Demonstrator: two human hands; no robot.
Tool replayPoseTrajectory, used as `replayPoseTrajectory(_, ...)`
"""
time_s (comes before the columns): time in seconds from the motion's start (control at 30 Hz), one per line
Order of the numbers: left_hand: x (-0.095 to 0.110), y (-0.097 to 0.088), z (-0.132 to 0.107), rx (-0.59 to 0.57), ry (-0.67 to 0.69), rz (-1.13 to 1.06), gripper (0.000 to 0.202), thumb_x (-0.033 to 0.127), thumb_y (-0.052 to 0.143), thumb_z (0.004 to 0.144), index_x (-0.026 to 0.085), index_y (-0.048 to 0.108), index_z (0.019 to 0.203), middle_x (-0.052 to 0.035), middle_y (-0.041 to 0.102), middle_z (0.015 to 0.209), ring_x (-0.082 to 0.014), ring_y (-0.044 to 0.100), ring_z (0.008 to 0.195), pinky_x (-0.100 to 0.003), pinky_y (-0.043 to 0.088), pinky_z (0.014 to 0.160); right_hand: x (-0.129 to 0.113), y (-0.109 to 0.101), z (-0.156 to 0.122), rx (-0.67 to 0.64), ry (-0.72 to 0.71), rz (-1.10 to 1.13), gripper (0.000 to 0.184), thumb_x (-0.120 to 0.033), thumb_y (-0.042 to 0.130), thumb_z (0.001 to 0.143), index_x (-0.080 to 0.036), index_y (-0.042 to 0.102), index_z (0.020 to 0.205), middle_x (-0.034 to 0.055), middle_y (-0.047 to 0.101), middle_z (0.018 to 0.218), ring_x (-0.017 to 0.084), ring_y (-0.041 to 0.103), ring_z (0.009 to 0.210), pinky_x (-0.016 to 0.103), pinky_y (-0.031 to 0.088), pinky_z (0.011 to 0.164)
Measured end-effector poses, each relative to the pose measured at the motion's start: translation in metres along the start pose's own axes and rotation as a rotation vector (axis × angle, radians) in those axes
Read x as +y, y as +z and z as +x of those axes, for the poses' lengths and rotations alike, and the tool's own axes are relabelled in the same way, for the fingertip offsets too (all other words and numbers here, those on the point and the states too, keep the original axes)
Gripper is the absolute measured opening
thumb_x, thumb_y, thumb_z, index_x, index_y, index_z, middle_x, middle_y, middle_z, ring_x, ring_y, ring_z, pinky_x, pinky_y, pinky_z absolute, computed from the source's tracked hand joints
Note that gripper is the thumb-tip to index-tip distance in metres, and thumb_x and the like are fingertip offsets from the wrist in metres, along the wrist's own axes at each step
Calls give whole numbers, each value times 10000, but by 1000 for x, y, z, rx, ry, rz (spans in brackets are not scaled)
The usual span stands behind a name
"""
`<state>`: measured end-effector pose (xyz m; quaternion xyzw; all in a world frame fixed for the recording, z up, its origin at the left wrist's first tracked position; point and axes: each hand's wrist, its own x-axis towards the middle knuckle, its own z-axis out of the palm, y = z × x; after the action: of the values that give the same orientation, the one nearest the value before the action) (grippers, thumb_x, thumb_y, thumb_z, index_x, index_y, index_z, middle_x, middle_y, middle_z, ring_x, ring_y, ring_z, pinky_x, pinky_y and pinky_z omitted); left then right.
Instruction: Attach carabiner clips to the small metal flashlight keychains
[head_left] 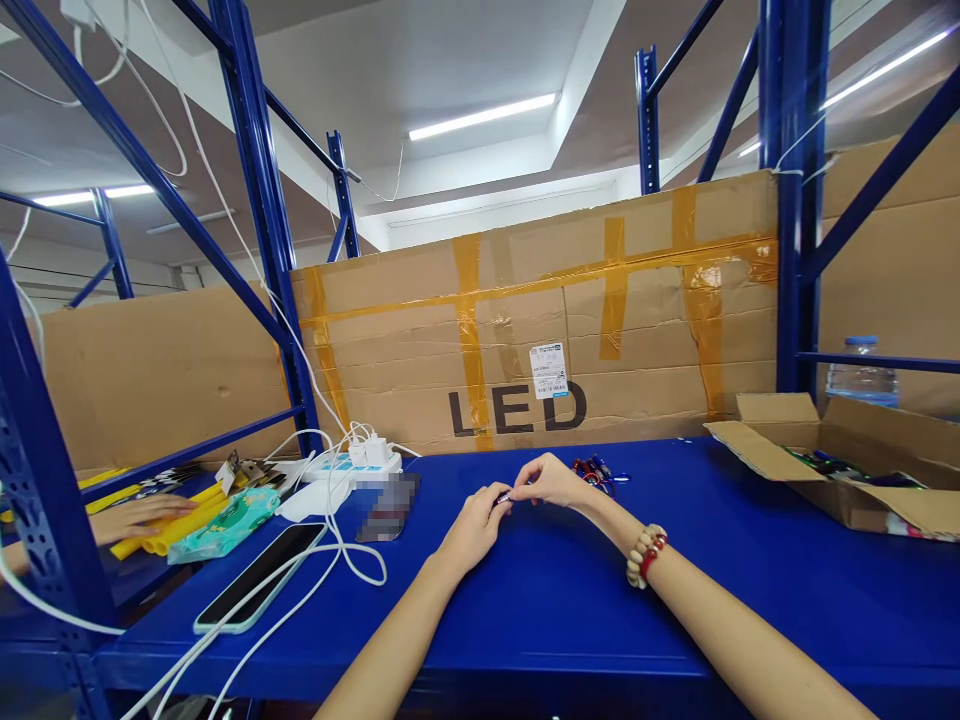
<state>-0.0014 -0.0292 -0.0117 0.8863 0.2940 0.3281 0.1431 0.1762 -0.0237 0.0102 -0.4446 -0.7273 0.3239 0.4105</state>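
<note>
My left hand is closed, pinching a small shiny dark metallic piece between thumb and fingertips. From the other side, my right hand meets it with thumb and forefinger pinched at the end of the same piece. Its exact kind is too small to make out. Both hands are just above the blue shelf top. Behind my right wrist, which wears beaded bracelets, lies a loose pile of small glossy red, blue and dark pieces, partly hidden by the hand.
On the left lie a phone, looping white cables and a power strip. An open cardboard box stands at right. A taped cardboard panel closes the back. Another person's hand rests by yellow tubes beyond the left post.
</note>
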Motion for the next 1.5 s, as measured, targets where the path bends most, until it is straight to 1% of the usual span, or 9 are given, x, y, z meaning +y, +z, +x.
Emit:
replayPoseTrajectory(0.23,2,0,-3,13,15,-52,138,232,364,865,182,483,914,-37,586,905,-152,531,839,-251,383,737,3,1,-1,-36,60,6,273,-369,694,529,-106,648,585,-2,526,485,68,445,454,179,291,400)
replayPoseTrajectory(0.4,2,0,-3,6,18,-40,102,206,357,866,184,450,899,-45,577,957,-155,528,884,-252,383,751,5,4,-3,-70,78,60,369,-460,698,529,-109,596,575,-19,488,462,58,426,437,179,299,403)
replayPoseTrajectory(0.6,0,2,-1,27,-26,-32,57,202,349,872,185,402,859,-53,579,934,-158,544,847,-253,391,721,-9,10,-8,-56,93,95,462,-537,694,531,-123,489,542,-23,476,435,54,411,417,175,295,405)
replayPoseTrajectory(0.77,-3,3,0,39,-24,3,54,213,344,874,186,378,841,-64,575,939,-167,539,837,-269,396,706,-16,12,-11,-44,211,127,486,-549,691,540,-131,442,548,-17,487,459,54,435,451,159,305,427)
replayPoseTrajectory(0.93,-5,4,0,47,-35,13,63,214,336,874,186,392,873,-60,568,936,-165,533,851,-272,398,724,-18,14,-11,-25,296,153,497,-553,697,530,-132,435,545,-20,467,492,56,452,488,148,305,430)
replayPoseTrajectory(1.13,-7,4,3,65,-64,-12,93,247,361,870,188,431,889,-35,566,886,-155,528,822,-265,400,736,-17,10,-10,-21,275,147,479,-542,705,529,-132,465,590,-23,471,546,55,469,523,140,312,439)
replayPoseTrajectory(1.3,-2,-1,4,94,-75,-16,137,281,357,875,198,461,911,-23,584,898,-143,538,813,-249,396,748,-16,7,-10,-25,227,146,471,-561,685,548,-136,492,613,-19,479,562,56,464,538,140,310,441)
replayPoseTrajectory(1.4,1,-3,3,58,-109,13,193,313,336,884,208,488,942,-10,586,819,-138,544,749,-246,398,735,-14,6,-9,-31,226,137,476,-569,685,539,-137,505,622,-17,483,588,56,468,543,139,307,434)
replayPoseTrajectory(1.5,1,-1,2,47,-98,8,240,331,328,890,214,501,1009,-2,568,742,-131,530,690,-240,395,706,-10,3,-8,-36,235,99,458,-553,699,526,-137,539,630,-14,484,587,58,467,542,137,305,422)
